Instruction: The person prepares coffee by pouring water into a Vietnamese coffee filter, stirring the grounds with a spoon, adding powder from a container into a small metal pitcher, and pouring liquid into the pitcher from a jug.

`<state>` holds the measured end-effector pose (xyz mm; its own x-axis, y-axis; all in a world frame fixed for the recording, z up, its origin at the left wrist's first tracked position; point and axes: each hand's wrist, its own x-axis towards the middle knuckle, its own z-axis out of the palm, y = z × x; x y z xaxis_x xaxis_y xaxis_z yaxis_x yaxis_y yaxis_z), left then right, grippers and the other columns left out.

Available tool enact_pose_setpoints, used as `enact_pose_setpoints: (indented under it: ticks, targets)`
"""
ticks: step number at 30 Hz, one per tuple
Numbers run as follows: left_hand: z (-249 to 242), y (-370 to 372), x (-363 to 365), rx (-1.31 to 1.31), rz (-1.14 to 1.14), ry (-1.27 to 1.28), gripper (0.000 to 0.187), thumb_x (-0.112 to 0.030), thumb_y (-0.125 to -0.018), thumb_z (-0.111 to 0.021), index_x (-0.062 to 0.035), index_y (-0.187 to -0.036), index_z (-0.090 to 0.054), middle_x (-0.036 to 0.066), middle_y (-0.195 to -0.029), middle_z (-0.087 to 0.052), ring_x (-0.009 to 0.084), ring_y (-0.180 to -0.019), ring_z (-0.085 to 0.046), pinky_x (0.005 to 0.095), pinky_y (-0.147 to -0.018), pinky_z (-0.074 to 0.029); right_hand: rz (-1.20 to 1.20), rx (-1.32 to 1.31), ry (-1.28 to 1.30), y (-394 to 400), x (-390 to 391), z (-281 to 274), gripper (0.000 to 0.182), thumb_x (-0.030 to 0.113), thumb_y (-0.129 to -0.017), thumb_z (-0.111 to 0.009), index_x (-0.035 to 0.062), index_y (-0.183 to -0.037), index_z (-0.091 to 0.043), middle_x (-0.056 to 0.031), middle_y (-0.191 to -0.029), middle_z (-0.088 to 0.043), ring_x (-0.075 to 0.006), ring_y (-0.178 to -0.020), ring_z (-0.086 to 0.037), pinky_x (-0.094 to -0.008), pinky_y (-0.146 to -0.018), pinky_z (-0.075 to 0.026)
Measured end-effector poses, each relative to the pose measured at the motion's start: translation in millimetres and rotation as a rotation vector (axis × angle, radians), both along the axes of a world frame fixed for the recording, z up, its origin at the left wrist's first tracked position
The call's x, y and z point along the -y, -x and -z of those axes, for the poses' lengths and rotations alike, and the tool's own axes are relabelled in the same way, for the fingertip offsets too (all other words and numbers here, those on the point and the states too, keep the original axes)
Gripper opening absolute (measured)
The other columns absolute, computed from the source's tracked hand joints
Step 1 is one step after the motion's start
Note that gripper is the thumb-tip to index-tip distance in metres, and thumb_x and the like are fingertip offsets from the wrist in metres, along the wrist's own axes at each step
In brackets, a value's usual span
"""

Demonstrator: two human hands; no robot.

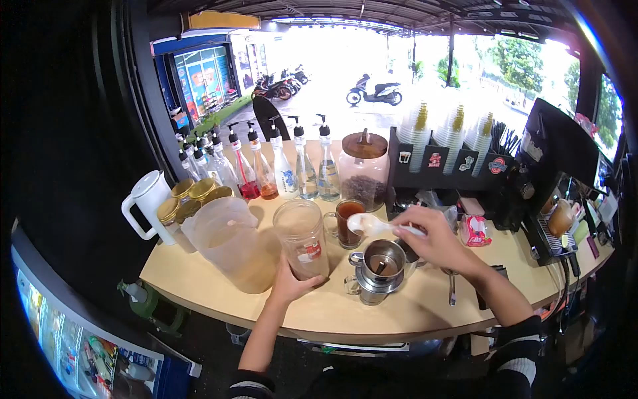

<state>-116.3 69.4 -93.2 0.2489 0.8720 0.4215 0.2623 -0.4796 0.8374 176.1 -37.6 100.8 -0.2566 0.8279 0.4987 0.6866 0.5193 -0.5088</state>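
My left hand (292, 282) is wrapped around the lower part of a clear jar (299, 233) with a small red label, standing on the counter. My right hand (432, 238) grips the handle of a white spoon (369, 227), its bowl just right of the jar's mouth and in front of a glass mug of brown drink (350, 229). Something pale lies in the spoon. Below it, a metal drip coffee filter (379, 274) rests on a glass cup (369, 296), with dark liquid inside. Another metal vessel is partly hidden by my right hand.
A frosted pitcher (229, 243) leans left of the jar, near gold-lidded jars (203, 188) and a white jug (147, 205). Pump bottles (282, 166) line the back. A large brown-lidded jar (364, 169), cup rack (442, 159) and coffee machine (555, 223) stand farther right; a metal spoon (452, 291) lies near the front.
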Motion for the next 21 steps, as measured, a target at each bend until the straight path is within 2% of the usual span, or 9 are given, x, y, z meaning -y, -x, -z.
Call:
enact_pose_setpoints:
  ticks: [3, 5, 7, 9, 10, 11, 13, 15, 21]
  targets:
    - [4, 0, 0, -0.015, -0.057, 0.009, 0.102, -0.036, -0.056, -0.088, -0.0005, -0.133, -0.030, 0.021, -0.129, -0.047, 0.0333, -0.121, -0.048, 0.0433, -0.101, -0.040, -0.089, 0.020, -0.096, 25, -26, -23, 0.015, 0.014, -0.086, -0.062, 0.0004, -0.092, -0.064, -0.0160, -0.083, -0.061, -0.0317, -0.077, -0.062, -0.0385, -0.068, -0.048]
    - [5, 1, 0, -0.004, -0.024, 0.043, 0.107, -0.038, -0.056, -0.089, -0.0009, -0.134, -0.026, 0.022, -0.130, -0.044, 0.0339, -0.122, -0.046, 0.0431, -0.102, -0.039, -0.117, 0.133, -0.173, 42, -47, -33, 0.014, 0.011, -0.086, -0.062, -0.0003, -0.094, -0.063, -0.0130, -0.079, -0.059, -0.0238, -0.067, -0.057, -0.0327, -0.060, -0.045]
    - [-6, -1, 6, -0.004, -0.033, 0.037, 0.106, -0.038, -0.055, -0.089, -0.0008, -0.133, -0.027, 0.022, -0.130, -0.045, 0.0336, -0.123, -0.046, 0.0430, -0.102, -0.039, -0.106, 0.211, -0.189, 60, -65, -37, 0.015, 0.013, -0.086, -0.061, 0.0010, -0.095, -0.062, -0.0127, -0.082, -0.060, -0.0259, -0.069, -0.060, -0.0352, -0.062, -0.048]
    - [-9, 1, 5, -0.002, -0.040, 0.034, 0.104, -0.038, -0.055, -0.089, -0.0007, -0.132, -0.029, 0.022, -0.129, -0.045, 0.0333, -0.123, -0.046, 0.0428, -0.102, -0.040, -0.160, 0.455, -0.346, 78, -81, -38, 0.016, 0.013, -0.084, -0.060, 0.0026, -0.095, -0.063, -0.0132, -0.086, -0.061, -0.0286, -0.071, -0.063, -0.0376, -0.063, -0.050]
    - [-7, 2, 3, -0.029, -0.036, 0.001, 0.104, -0.038, -0.055, -0.089, -0.0006, -0.132, -0.029, 0.021, -0.128, -0.046, 0.0331, -0.123, -0.046, 0.0427, -0.102, -0.040, -0.095, 0.585, -0.218, 89, -81, -43, 0.016, 0.014, -0.081, -0.061, 0.0053, -0.094, -0.064, -0.0105, -0.091, -0.061, -0.0261, -0.080, -0.063, -0.0382, -0.071, -0.049]
    - [-5, 2, 1, -0.054, -0.031, -0.032, 0.103, -0.037, -0.055, -0.089, -0.0005, -0.131, -0.030, 0.021, -0.127, -0.047, 0.0329, -0.122, -0.046, 0.0425, -0.101, -0.040, -0.102, 0.588, -0.217, 96, -86, -41, 0.016, 0.014, -0.081, -0.061, 0.0053, -0.094, -0.064, -0.0105, -0.091, -0.061, -0.0261, -0.080, -0.063, -0.0382, -0.071, -0.049]
    - [-3, 3, -3, -0.046, -0.021, -0.026, 0.101, -0.036, -0.056, -0.089, -0.0004, -0.131, -0.031, 0.021, -0.126, -0.047, 0.0328, -0.122, -0.047, 0.0424, -0.101, -0.040, -0.147, 0.931, -0.472, 108, -93, -39, 0.017, 0.013, -0.078, -0.064, 0.0077, -0.094, -0.064, -0.0060, -0.093, -0.060, -0.0220, -0.090, -0.061, -0.0375, -0.080, -0.044]
    - [1, 3, -6, -0.043, -0.005, -0.022, 0.100, -0.035, -0.056, -0.089, -0.0004, -0.130, -0.032, 0.021, -0.125, -0.048, 0.0327, -0.121, -0.047, 0.0423, -0.101, -0.041, -0.143, 0.959, -0.406, 111, -89, -38, 0.020, 0.011, -0.075, -0.065, 0.0092, -0.094, -0.063, -0.0038, -0.094, -0.057, -0.0198, -0.097, -0.057, -0.0373, -0.086, -0.040]
    - [13, 0, -11, 0.080, 0.017, 0.052, 0.107, -0.027, -0.058, -0.088, 0.0012, -0.138, -0.022, 0.022, -0.127, -0.047, 0.0324, -0.120, -0.049, 0.0422, -0.100, -0.042, -0.123, 0.603, -0.459, 66, -53, -39, 0.018, 0.013, -0.079, -0.066, 0.0065, -0.096, -0.063, -0.0076, -0.099, -0.058, -0.0236, -0.100, -0.056, -0.0401, -0.090, -0.039]
